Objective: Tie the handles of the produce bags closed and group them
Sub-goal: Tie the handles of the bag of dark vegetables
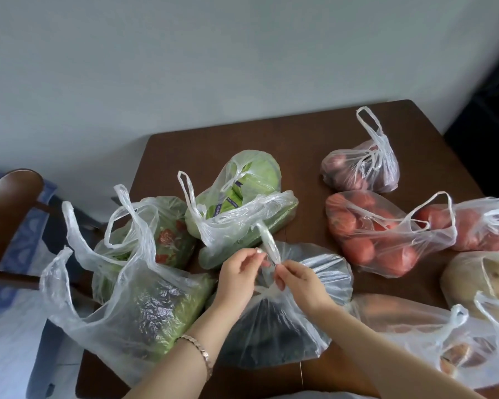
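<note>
1. The step in hand looks to be knotting the clear thin plastic bag of dark produce. It lies at the near middle of the brown wooden desk, touching the clear bag of green leaves on its left
2. To do it well, keep the neck gathered tight and pull low, close to the gather, so the knot seats against the produce. Draw steadily, because film this thin is likely to stretch or tear under a jerk
3. The left hand has its fingers curled, with thumb and forefinger closed in a narrow pinch on the twisted white handle. The handle stands up between both hands toward the clear bag of pale green cabbage
4. The right hand pinches the foot of the same handle, and its other fingers are tucked under
5. Film crosses at the neck just below the hands. I cannot tell whether that is a finished half-knot, and the second handle is hidden
6. For grouping, the clear bag of red tomatoes lies well apart on the right, with its handles loose
</note>
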The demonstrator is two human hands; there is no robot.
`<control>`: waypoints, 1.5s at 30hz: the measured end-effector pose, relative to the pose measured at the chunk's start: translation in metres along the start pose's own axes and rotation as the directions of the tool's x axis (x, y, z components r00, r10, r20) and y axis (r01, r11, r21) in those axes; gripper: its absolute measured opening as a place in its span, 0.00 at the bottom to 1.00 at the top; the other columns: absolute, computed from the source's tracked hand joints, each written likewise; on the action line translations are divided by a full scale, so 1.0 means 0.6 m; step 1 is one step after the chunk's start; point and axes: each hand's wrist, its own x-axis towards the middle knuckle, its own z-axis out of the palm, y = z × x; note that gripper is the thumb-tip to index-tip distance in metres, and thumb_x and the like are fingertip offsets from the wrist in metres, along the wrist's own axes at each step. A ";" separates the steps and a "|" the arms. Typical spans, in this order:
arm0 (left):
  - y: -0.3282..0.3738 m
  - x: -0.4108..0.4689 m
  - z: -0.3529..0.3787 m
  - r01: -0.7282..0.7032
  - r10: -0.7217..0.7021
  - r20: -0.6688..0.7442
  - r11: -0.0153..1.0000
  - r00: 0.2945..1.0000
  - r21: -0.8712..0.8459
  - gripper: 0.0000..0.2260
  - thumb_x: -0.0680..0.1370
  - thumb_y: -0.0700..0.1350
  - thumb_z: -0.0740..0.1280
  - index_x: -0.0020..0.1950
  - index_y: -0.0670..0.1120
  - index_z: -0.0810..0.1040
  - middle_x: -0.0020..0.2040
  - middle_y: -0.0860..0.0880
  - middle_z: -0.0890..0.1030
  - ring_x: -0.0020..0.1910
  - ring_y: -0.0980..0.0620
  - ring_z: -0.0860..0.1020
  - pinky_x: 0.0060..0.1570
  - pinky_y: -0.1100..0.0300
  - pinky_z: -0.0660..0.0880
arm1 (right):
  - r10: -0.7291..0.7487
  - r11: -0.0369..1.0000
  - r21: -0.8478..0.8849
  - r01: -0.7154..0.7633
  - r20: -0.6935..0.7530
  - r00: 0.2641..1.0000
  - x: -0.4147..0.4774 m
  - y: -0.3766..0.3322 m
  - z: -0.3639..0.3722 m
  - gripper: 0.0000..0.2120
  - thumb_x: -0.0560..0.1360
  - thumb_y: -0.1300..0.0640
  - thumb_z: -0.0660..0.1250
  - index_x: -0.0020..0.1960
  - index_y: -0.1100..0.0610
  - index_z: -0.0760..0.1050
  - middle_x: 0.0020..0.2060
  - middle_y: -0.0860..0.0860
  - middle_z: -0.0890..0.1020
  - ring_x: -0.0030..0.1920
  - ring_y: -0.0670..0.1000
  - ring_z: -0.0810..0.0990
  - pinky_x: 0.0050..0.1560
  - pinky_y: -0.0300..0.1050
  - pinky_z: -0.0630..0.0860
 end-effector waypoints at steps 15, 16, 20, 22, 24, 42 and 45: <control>0.057 -0.004 -0.020 -0.105 0.111 0.269 0.994 0.957 -0.039 0.07 0.79 0.38 0.61 0.46 0.38 0.78 0.39 0.47 0.83 0.31 0.54 0.77 0.40 0.57 0.78 | -0.397 0.615 -0.677 0.405 0.178 0.900 0.009 0.046 0.022 0.14 0.71 0.59 0.59 0.27 0.57 0.68 0.25 0.44 0.66 0.30 0.48 0.65 0.29 0.32 0.56; 0.065 0.002 -0.011 -0.076 0.091 0.288 0.995 0.953 -0.066 0.06 0.79 0.37 0.61 0.47 0.38 0.77 0.41 0.46 0.83 0.33 0.55 0.79 0.42 0.57 0.79 | -0.389 0.645 -0.632 0.429 0.212 0.897 0.007 0.051 0.014 0.14 0.72 0.59 0.59 0.27 0.56 0.68 0.25 0.43 0.66 0.30 0.46 0.64 0.32 0.31 0.56; 0.072 0.022 0.025 0.059 -0.009 0.353 0.990 0.936 -0.131 0.08 0.80 0.34 0.57 0.48 0.39 0.76 0.45 0.45 0.82 0.39 0.56 0.83 0.46 0.61 0.81 | -0.219 0.812 -0.514 0.279 0.175 0.960 0.002 0.058 0.009 0.19 0.74 0.50 0.65 0.31 0.62 0.71 0.25 0.47 0.68 0.29 0.42 0.64 0.32 0.32 0.61; 0.063 0.026 0.036 0.100 -0.052 0.370 0.989 0.927 -0.112 0.07 0.80 0.36 0.58 0.50 0.42 0.75 0.47 0.46 0.82 0.41 0.55 0.83 0.48 0.61 0.80 | -0.086 0.904 -0.409 0.122 0.105 0.991 0.000 0.051 0.017 0.21 0.75 0.50 0.65 0.30 0.63 0.70 0.23 0.48 0.66 0.25 0.43 0.63 0.30 0.35 0.61; 0.043 0.033 0.033 0.074 -0.097 0.310 0.994 0.946 0.083 0.03 0.80 0.42 0.59 0.52 0.46 0.71 0.49 0.48 0.82 0.45 0.54 0.82 0.52 0.56 0.79 | 0.015 0.955 -0.295 0.002 0.055 0.998 -0.003 0.048 0.021 0.20 0.76 0.52 0.64 0.28 0.59 0.67 0.23 0.47 0.65 0.24 0.42 0.63 0.31 0.35 0.62; -0.061 -0.014 0.000 -0.319 0.327 0.070 0.815 0.942 0.484 0.11 0.73 0.46 0.70 0.44 0.49 0.67 0.30 0.54 0.72 0.29 0.56 0.72 0.32 0.67 0.69 | 0.170 0.980 0.122 -0.156 -0.116 0.979 -0.014 0.031 -0.001 0.08 0.74 0.61 0.67 0.39 0.62 0.82 0.28 0.52 0.79 0.24 0.41 0.73 0.22 0.28 0.66; -0.060 -0.013 -0.006 -0.256 0.178 0.220 0.878 0.959 0.404 0.07 0.74 0.47 0.70 0.47 0.45 0.82 0.39 0.51 0.83 0.38 0.57 0.80 0.43 0.62 0.77 | 0.171 0.976 0.162 -0.149 -0.131 0.976 -0.012 0.035 0.003 0.11 0.74 0.62 0.67 0.34 0.59 0.81 0.30 0.54 0.81 0.29 0.47 0.76 0.30 0.32 0.73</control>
